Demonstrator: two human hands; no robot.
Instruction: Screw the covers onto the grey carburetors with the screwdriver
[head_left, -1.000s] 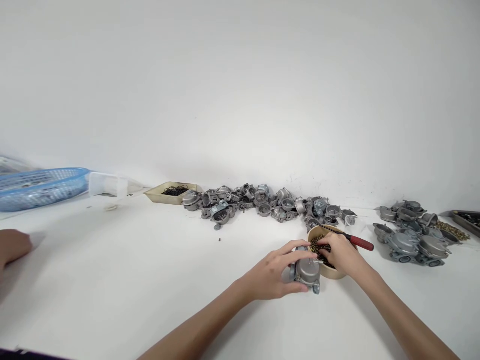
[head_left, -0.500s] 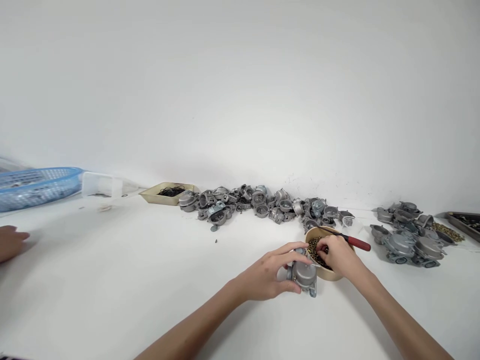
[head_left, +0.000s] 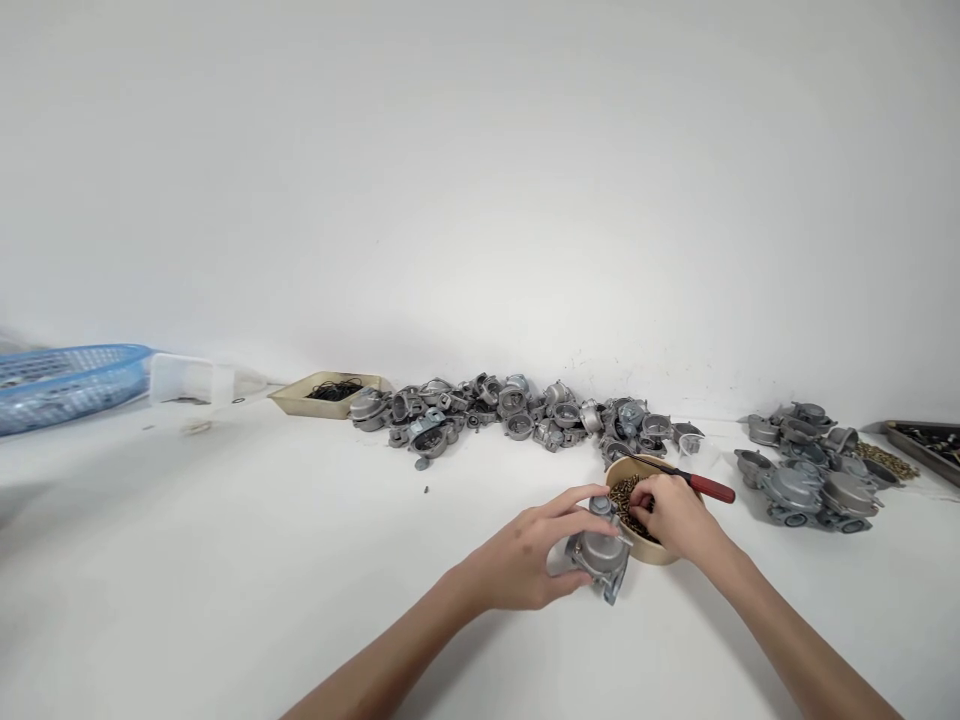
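My left hand (head_left: 529, 555) grips a grey cast metal part (head_left: 598, 555), tilted on the white table. My right hand (head_left: 675, 515) reaches into a small tan bowl (head_left: 652, 553) of small brass screws (head_left: 622, 493); its fingers are pinched together among them, and what they hold is too small to see. A red-handled screwdriver (head_left: 697, 484) lies across the bowl's far rim, just behind my right hand.
A long heap of grey metal parts (head_left: 517, 410) runs along the wall. A second heap (head_left: 810, 465) lies at the right beside a dark tray (head_left: 926, 445). A beige tray of black rings (head_left: 326, 393), a clear box (head_left: 187, 380) and a blue basket (head_left: 67, 385) stand at the left.
My left hand has tilted the metal part and drawn it slightly nearer. Another person's hand at the left edge has gone out of view. The view shifted a little.
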